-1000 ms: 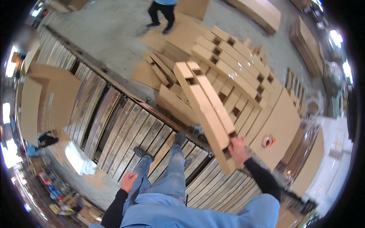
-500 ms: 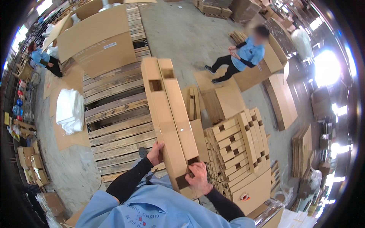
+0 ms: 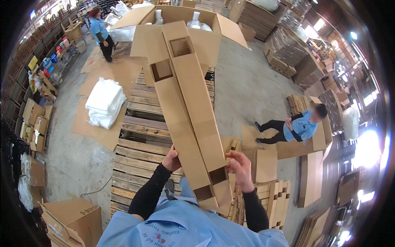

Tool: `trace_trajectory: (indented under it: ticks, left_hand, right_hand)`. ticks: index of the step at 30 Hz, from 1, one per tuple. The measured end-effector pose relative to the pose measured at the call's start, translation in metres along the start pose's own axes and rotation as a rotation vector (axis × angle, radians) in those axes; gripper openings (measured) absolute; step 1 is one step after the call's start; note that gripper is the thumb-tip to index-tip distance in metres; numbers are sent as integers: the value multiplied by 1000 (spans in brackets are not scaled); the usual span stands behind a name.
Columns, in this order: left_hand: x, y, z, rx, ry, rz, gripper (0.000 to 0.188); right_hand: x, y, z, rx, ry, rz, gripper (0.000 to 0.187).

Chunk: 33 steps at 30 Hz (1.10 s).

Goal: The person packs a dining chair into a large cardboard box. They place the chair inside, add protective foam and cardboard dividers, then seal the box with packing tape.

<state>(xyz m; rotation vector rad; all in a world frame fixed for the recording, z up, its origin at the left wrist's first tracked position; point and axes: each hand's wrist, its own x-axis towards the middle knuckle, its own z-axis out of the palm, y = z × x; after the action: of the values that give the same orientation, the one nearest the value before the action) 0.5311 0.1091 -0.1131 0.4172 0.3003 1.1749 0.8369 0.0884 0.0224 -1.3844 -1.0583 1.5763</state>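
Observation:
Two long cardboard box sections lie side by side in front of me, a left one (image 3: 176,109) and a right one (image 3: 195,94). Each has a square cutout near its far end and another near its near end. My left hand (image 3: 172,159) is closed on the left section's outer edge, its thumb on top. At the outer edge of the right section, beside the near cutout, my right hand (image 3: 242,169) has its fingers bent in against the cardboard. The undersides are hidden.
A wooden pallet (image 3: 138,158) lies below, with a large open carton (image 3: 210,41) beyond it. White foam sheets (image 3: 105,103) lie left. Stacked cardboard pieces (image 3: 273,201) stand right. One person (image 3: 306,125) is at the right, another (image 3: 98,31) far left.
The view has swung right. The cardboard sections have come up closer. My right hand has shifted from the near cutout to the right section's outer edge; my left hand keeps its grip.

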Motion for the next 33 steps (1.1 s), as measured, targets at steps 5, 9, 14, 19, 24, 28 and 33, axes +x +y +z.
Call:
trace_trajectory:
  ticks: [5, 9, 14, 19, 24, 28, 33]
  left_hand:
    - [63, 40, 3, 104, 100, -9, 98]
    - [134, 91, -5, 343, 242, 162, 79]
    - [208, 172, 1, 304, 236, 287, 79]
    - [239, 248, -15, 457, 248, 552, 86]
    - [201, 392, -112, 683, 412, 842, 76]
    - [190, 475, -135, 680, 531, 935, 63]
    - [309, 518, -94, 723, 91, 817, 73]
  right_hand:
    - [132, -24, 5, 205, -568, -99, 64]
    - [216, -50, 22, -160, -571, -210, 68]
    - [327, -88, 40, 473, -796, -33, 72]
    - [394, -139, 59, 567, -686, -38, 76]
    - [438, -204, 13, 357, -24, -118, 50]
    - [443, -279, -16, 129, 313, -354, 51]
    - [432, -332, -65, 146, 422, -314, 59]
